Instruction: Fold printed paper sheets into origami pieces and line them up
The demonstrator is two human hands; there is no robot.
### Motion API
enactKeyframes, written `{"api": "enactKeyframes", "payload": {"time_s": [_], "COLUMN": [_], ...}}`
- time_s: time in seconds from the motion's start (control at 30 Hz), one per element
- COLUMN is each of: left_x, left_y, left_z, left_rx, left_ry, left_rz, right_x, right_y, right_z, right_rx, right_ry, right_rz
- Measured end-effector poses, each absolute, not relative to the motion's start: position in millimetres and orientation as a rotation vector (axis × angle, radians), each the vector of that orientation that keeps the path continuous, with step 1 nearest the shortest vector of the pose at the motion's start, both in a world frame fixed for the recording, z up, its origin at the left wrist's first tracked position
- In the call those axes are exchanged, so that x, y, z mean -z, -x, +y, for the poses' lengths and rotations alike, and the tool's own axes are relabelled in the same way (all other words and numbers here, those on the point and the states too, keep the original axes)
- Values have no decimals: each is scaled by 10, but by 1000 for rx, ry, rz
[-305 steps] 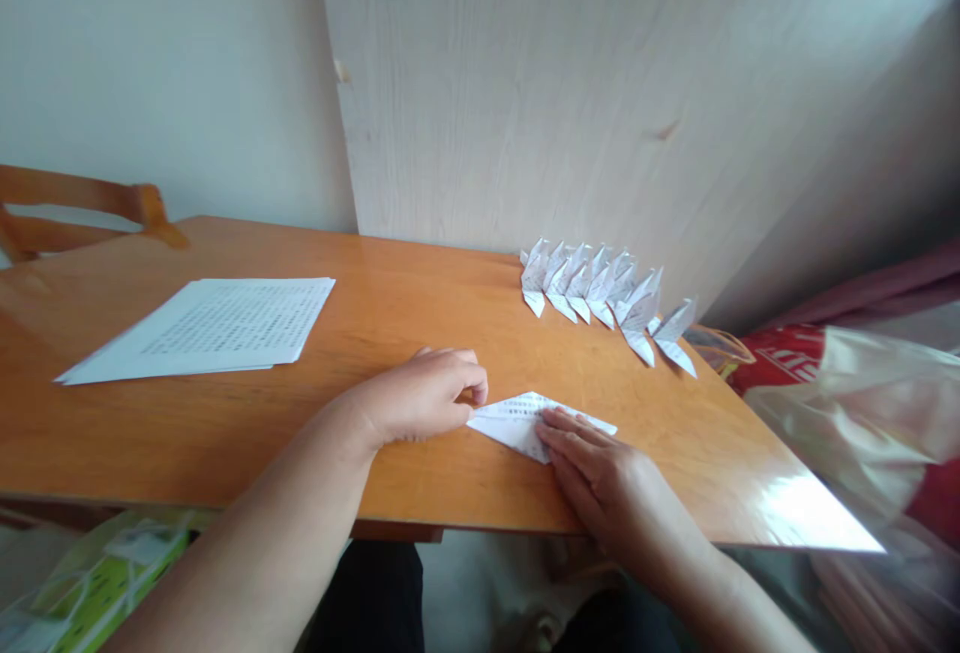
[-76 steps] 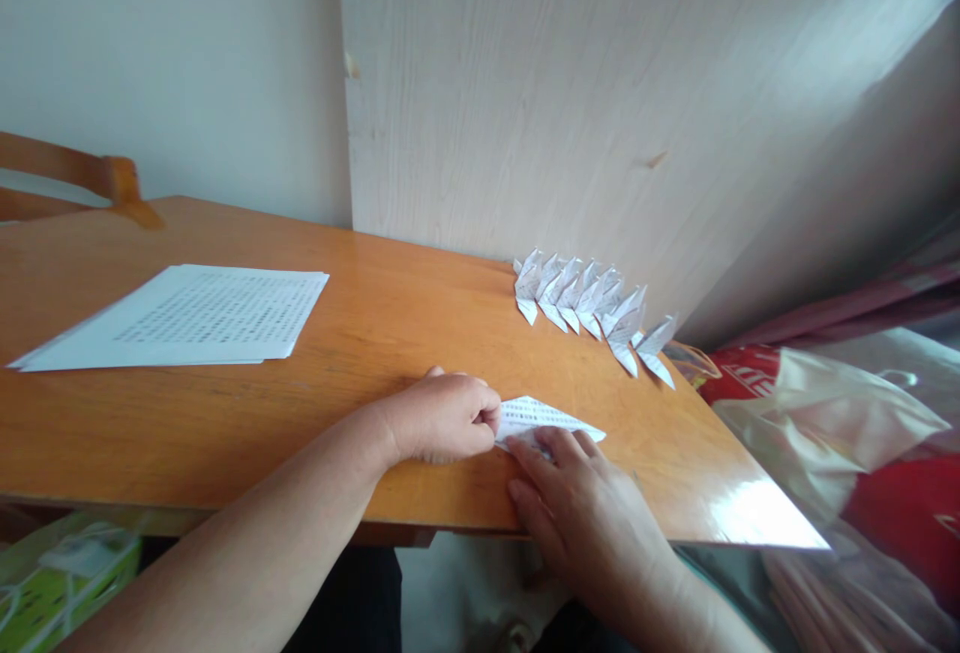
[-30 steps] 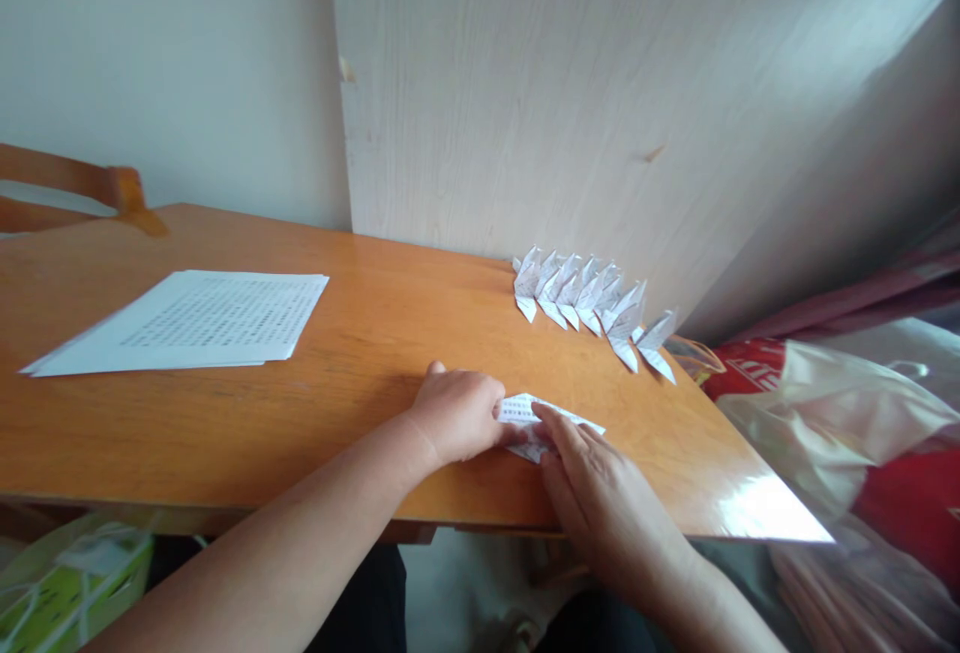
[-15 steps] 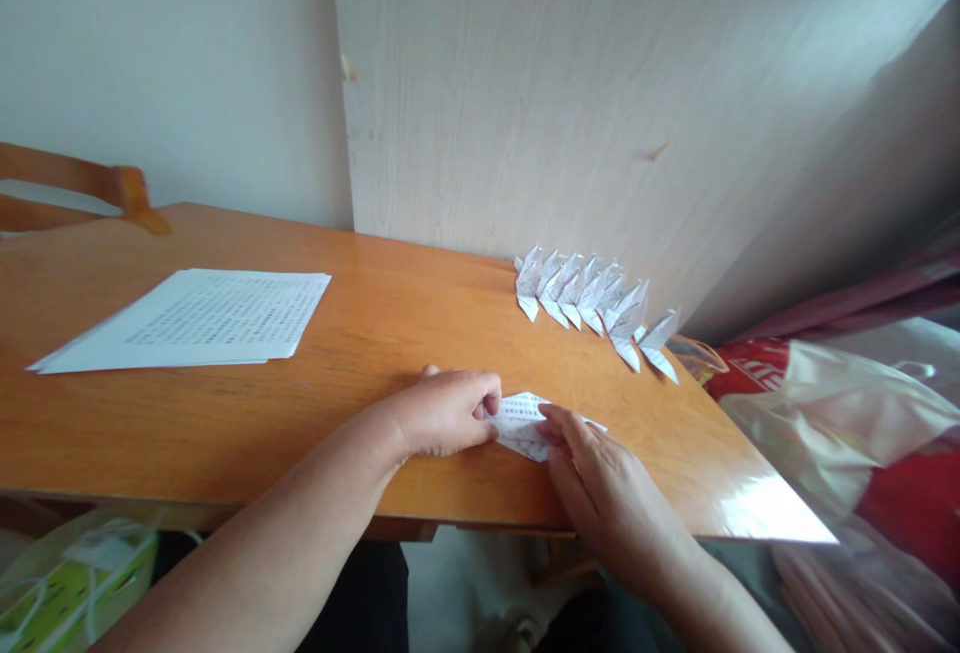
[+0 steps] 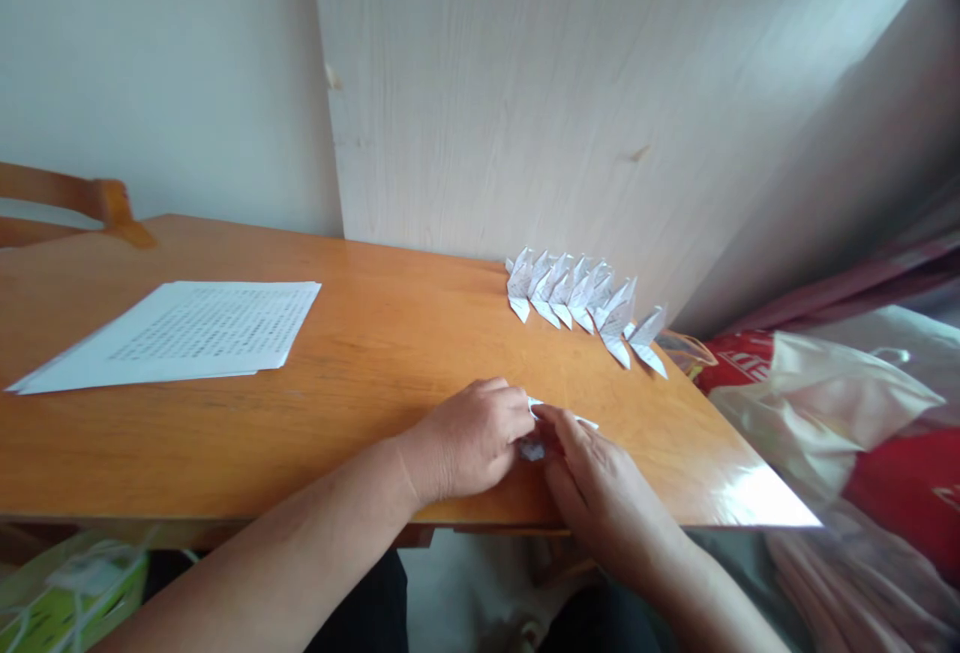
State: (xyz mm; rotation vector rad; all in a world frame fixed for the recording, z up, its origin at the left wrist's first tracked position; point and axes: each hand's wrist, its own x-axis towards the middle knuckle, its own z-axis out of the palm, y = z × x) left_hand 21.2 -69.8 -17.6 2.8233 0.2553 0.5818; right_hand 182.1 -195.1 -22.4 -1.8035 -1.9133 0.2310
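A small folded sheet of printed paper [image 5: 533, 451] lies on the wooden table near its front edge, mostly covered by my two hands. My left hand [image 5: 480, 438] is closed over its left part, the fingers curled against the paper. From the right, my right hand [image 5: 589, 458] presses on it, fingertips together and touching the left hand's fingers. One white point of the paper sticks out past the right fingers. Beyond the hands, several folded paper figures [image 5: 616, 318] with upright points stand in a slanting row.
A stack of printed sheets [image 5: 217, 328] lies on the table [image 5: 360, 323] at left. Behind stands a pale wood panel [image 5: 480, 103]. Bags [image 5: 832, 393] crowd the right side, a chair back [image 5: 67, 195] the far left. A green-patterned bag [image 5: 75, 588] sits below the front edge.
My left hand has moved right and rolled over the folded paper, covering most of it. My right hand stays on the paper. The whole view has shifted slightly.
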Motion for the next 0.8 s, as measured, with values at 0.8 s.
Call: {"api": "enactKeyframes", "payload": {"time_s": [0.8], "left_x": [278], "left_y": [-215], "left_z": [-631], "left_rx": [-536], "left_ry": [-2804], "left_rz": [253], "right_x": [350], "right_y": [-1954], "right_z": [-2003], "right_rx": [-285], "right_ry": [1696], "right_rz": [-1738]}}
